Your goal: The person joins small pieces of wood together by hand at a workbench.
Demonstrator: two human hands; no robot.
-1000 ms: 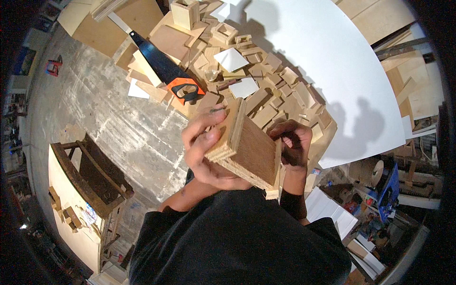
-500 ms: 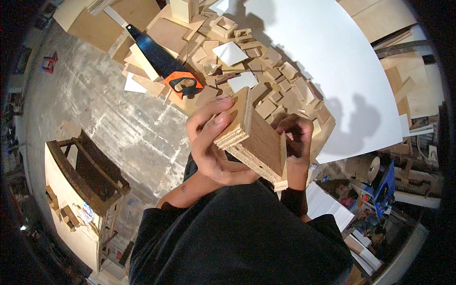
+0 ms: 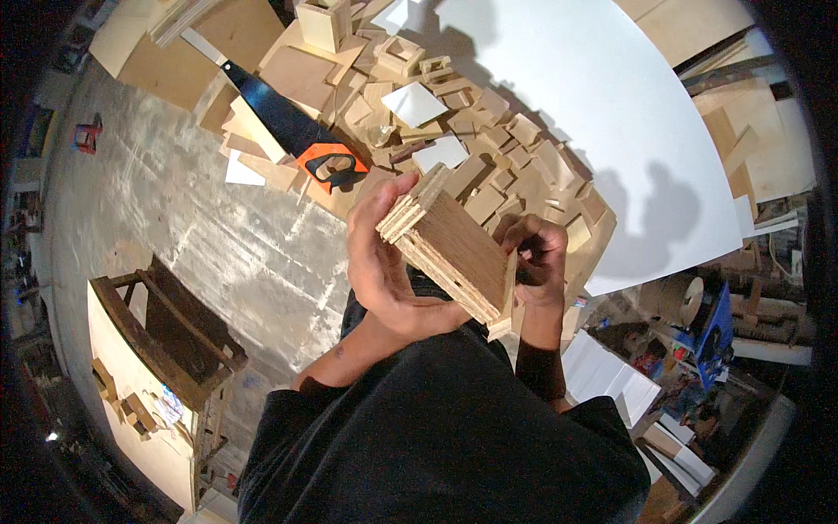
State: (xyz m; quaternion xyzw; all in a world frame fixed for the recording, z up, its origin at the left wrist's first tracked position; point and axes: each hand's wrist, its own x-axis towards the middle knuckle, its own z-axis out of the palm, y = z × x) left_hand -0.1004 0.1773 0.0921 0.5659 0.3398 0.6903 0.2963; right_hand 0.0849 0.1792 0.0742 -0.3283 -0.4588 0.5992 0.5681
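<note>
Box: a small plywood box point(image 3: 454, 249) is held up in the air, near the person's chest, tilted, over the floor.
Left hand: the left hand point(image 3: 384, 253) wraps the left side, fingers curled on the far edge, palm flat on the wood.
Right hand: the right hand point(image 3: 534, 262) pinches the right end; what sits in its fingers is hidden.
Pile: many wood blocks point(image 3: 489, 148) lie beyond, and a saw point(image 3: 288, 131) with an orange handle.
Tip: I think both hands should hold firm and keep the 2 edges lined up.
</note>
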